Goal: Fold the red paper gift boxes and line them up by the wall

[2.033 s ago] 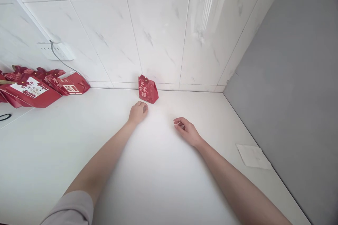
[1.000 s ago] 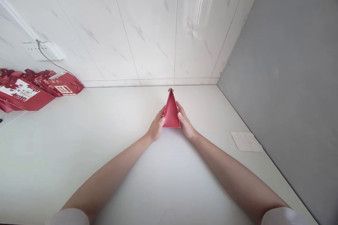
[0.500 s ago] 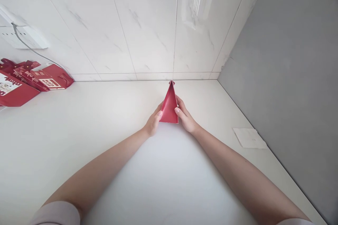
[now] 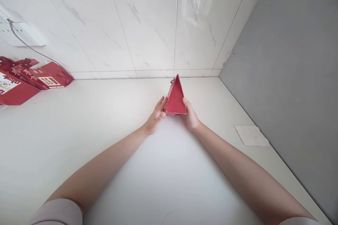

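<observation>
A red triangular cardboard gift box [image 4: 176, 100] stands upright near the wall, its triangular face towards me. A printed side shows on its left, with a small tab near the peak. My right hand [image 4: 192, 116] is closed on its right side, thumb at the edge and the other fingers largely hidden behind and below. My left hand [image 4: 155, 119] lies along the left side with its fingers stretched out, touching the box without wrapping round it. The far side of the box is hidden.
Several red printed boxes [image 4: 23, 79] stand at the left by the wall. A grey cable [image 4: 29, 47] runs down from a wall socket [image 4: 26, 34]. A pale flat sheet [image 4: 252, 135] lies on the white table [image 4: 126, 190] beside the grey panel [image 4: 293, 77] at right.
The box has shifted slightly right and turned, so its printed left side now shows. My left thumb has come off its front edge and those fingers have straightened. My right hand keeps its hold.
</observation>
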Action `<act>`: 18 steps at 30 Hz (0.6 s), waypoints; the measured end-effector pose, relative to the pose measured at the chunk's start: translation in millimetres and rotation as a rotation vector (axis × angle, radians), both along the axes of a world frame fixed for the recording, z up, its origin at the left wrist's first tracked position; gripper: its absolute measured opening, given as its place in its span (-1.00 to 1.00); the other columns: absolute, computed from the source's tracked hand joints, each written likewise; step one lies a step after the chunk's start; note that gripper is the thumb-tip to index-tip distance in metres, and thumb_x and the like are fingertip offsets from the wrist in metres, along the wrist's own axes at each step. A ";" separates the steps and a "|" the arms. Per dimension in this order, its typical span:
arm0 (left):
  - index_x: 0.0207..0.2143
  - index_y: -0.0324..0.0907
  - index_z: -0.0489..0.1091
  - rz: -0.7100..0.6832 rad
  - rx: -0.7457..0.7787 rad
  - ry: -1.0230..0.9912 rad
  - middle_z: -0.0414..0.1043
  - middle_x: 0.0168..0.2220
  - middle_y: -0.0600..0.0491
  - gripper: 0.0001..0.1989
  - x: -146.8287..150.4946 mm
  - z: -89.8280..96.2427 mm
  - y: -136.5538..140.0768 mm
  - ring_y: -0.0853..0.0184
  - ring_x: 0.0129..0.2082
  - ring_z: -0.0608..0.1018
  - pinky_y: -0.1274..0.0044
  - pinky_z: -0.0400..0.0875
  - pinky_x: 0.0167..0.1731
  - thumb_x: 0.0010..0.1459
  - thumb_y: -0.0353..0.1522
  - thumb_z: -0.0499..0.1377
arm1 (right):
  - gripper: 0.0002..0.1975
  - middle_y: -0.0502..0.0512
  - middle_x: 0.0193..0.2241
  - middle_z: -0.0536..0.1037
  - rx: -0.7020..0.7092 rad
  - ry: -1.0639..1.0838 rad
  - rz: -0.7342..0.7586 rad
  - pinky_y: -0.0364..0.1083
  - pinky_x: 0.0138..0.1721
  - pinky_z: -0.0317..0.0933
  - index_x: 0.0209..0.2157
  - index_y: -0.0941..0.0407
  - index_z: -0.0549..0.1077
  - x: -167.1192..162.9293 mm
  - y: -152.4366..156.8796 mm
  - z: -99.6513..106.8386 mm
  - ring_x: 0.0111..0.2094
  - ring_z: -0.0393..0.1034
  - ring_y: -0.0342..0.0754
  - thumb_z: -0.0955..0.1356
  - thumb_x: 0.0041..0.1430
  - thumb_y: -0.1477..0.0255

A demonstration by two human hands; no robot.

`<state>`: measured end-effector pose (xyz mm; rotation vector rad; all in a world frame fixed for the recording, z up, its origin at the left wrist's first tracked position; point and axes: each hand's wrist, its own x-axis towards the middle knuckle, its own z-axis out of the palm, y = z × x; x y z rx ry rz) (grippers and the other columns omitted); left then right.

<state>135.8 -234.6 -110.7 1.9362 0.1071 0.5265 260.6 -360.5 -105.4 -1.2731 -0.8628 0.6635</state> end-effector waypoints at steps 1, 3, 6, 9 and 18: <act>0.36 0.02 -0.02 -0.019 0.033 -0.002 -0.20 0.42 0.07 -0.19 -0.9 0.3 0.0 0.01 0.40 -0.05 0.26 0.33 0.20 0.15 0.09 0.08 | -0.26 0.08 0.22 0.32 0.020 0.055 0.016 0.12 0.00 0.32 0.29 -0.05 0.12 -1.8 0.3 2.1 0.15 0.30 0.18 -0.07 0.26 -0.13; 0.37 0.04 -0.09 -0.016 0.034 0.005 -0.21 0.42 0.05 -0.15 -1.0 -0.7 -0.5 -0.01 0.37 0.07 0.31 0.46 0.08 0.13 -0.02 0.20 | -0.19 0.11 0.15 0.40 0.054 0.132 0.058 0.11 -0.10 0.36 0.27 -0.04 0.15 -5.4 0.2 4.9 0.05 0.39 0.17 -0.17 0.24 -0.15; 0.34 0.01 0.03 0.102 -0.086 0.053 0.19 0.29 -0.07 -0.29 2.4 -5.2 -0.5 0.13 -0.01 0.55 0.45 0.60 -0.31 0.20 -0.07 0.15 | -0.10 0.18 0.01 0.51 0.013 0.079 0.083 0.09 -0.15 0.36 0.19 0.00 0.26 -9.3 -0.5 3.7 -0.05 0.44 0.15 -0.21 0.18 -0.19; 0.26 -0.10 0.21 0.156 -0.223 0.077 0.53 -0.05 -0.09 -0.37 5.7 -7.6 0.8 0.28 -0.38 0.62 0.50 0.58 -0.49 0.21 -0.04 0.11 | -0.22 0.18 -0.07 0.52 -0.017 -0.074 0.132 0.07 -0.10 0.34 0.10 0.04 0.33 -8.8 -0.9 -2.6 -0.09 0.44 0.11 -0.02 0.20 -0.21; 0.18 -0.13 0.32 0.160 -0.281 0.042 0.45 0.08 -0.07 -0.40 4.5 -0.3 -2.1 0.18 -0.11 0.59 0.53 0.60 -0.45 0.24 0.01 0.01 | -0.57 0.16 -0.11 0.54 -0.184 -0.341 0.075 0.07 -0.10 0.33 -0.08 0.10 0.45 0.8 0.3 -16.5 -0.16 0.44 0.05 0.33 0.20 0.07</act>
